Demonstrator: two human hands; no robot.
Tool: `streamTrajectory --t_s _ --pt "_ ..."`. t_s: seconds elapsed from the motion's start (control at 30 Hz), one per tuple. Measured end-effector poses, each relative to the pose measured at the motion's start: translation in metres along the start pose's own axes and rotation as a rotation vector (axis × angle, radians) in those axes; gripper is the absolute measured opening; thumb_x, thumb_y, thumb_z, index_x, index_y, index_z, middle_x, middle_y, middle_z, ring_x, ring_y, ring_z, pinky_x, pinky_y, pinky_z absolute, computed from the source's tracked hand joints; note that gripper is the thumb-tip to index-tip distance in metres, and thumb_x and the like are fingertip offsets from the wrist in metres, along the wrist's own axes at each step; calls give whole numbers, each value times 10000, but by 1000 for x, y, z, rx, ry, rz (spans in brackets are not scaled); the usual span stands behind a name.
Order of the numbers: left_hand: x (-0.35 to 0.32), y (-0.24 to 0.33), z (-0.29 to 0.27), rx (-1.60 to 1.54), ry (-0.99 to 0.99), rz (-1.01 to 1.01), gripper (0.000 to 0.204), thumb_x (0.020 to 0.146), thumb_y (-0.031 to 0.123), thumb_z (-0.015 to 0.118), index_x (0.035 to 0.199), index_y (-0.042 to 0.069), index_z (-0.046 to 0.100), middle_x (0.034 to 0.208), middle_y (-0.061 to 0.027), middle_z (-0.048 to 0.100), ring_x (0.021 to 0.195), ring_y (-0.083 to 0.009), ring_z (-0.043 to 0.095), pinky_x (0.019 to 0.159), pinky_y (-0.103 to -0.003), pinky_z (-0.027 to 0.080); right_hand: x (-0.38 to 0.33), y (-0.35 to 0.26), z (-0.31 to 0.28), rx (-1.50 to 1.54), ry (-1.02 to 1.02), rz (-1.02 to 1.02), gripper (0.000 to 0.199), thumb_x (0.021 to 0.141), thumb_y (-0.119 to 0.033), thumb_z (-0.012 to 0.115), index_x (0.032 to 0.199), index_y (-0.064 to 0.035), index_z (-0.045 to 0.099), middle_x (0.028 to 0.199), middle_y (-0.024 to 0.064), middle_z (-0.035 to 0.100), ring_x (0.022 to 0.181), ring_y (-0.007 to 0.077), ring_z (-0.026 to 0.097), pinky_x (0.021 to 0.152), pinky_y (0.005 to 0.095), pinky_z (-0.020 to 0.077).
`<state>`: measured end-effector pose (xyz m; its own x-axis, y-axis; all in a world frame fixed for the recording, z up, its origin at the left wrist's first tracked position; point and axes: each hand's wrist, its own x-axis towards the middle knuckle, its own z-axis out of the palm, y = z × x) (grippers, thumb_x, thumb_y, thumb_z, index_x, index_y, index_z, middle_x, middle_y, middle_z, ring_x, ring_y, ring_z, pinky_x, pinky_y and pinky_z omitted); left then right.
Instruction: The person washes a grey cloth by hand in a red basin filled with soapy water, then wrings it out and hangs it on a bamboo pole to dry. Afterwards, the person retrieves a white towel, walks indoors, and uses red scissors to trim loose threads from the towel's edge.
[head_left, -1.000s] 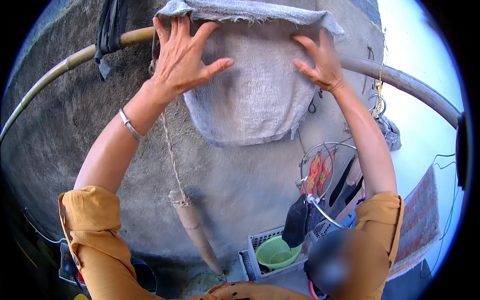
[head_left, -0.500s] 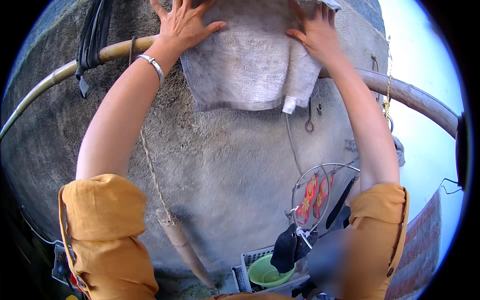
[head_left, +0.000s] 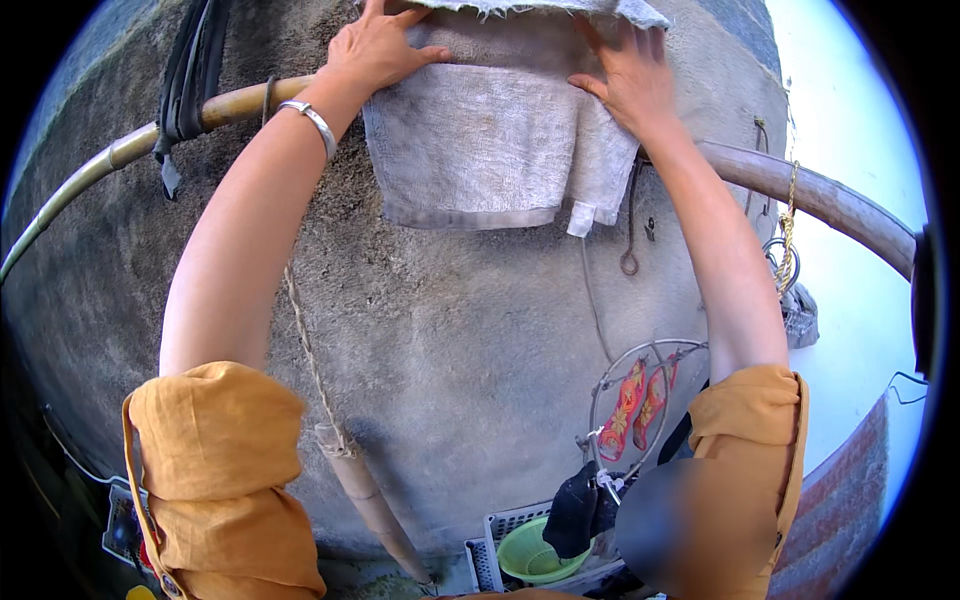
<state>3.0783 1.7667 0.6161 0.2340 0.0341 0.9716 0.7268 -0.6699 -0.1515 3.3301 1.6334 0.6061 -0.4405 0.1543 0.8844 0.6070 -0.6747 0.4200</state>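
A pale grey towel (head_left: 470, 140) hangs over a bamboo pole, with a hemmed lower edge and a small white tag. At its upper left lies my left hand (head_left: 375, 50), thumb stretched out along the cloth and fingers pointing up. A silver bangle (head_left: 312, 125) circles that wrist. My right hand (head_left: 630, 85) rests at the towel's upper right, open, its thumb toward the middle. The towel's frayed upper flap (head_left: 540, 8) stands out at the top of the picture and covers some fingertips of the right hand; a few left fingertips run near the frame's edge.
The bamboo pole (head_left: 820, 195) crosses in front of a rough wall (head_left: 430, 370); dark straps (head_left: 190, 80) hang at left. Below right are a round hanger (head_left: 595, 400) with red patterned cloth pieces (head_left: 622, 410) and a green basin (head_left: 540, 550). A bamboo piece (head_left: 370, 500) hangs on a rope.
The towel's frayed upper flap has come into view, raised away from the part beneath. My left hand has shifted slightly right and down, and its fingers look less spread.
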Motion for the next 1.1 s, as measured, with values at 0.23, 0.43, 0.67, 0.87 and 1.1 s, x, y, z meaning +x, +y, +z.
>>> streamTrajectory --t_s 0.23,0.43,0.67,0.87,1.1 --pt "2 15 -10 -37 -231 -164 552 706 496 655 1113 126 612 1232 -189 448 1092 -329 507 893 -401 448 -1 0 -7 88 -7 -10 807 664 -472 676 1351 -181 368 1320 197 352 1263 365 257 1080 511 143" --pt "3 15 -18 -76 -231 -240 607 712 496 652 1136 66 593 1223 -193 462 1118 -329 490 931 -378 421 0 7 -7 182 -21 -10 800 657 -473 683 1337 -175 386 1313 208 368 1251 378 283 1085 494 156" --pt "29 -5 -24 -165 -302 -9 648 721 480 614 1158 5 559 1176 -222 546 1097 -326 517 942 -345 400 18 48 -7 27 -49 -119 724 683 -524 637 1264 -135 454 1344 237 350 1280 407 258 1103 474 129" --pt "37 -10 -38 -373 -526 -56 675 789 616 483 1050 16 647 1071 -285 575 925 -403 613 839 -448 486 24 79 10 706 -675 360 823 723 -804 341 1095 -125 620 1222 197 504 1172 311 450 993 457 309" --pt "24 0 -45 -331 -588 -76 595 769 582 541 1141 123 605 1250 -245 467 1155 -425 443 996 -560 265 4 68 -13 750 -589 820 631 816 -589 480 891 11 662 819 189 639 718 283 624 611 400 509"
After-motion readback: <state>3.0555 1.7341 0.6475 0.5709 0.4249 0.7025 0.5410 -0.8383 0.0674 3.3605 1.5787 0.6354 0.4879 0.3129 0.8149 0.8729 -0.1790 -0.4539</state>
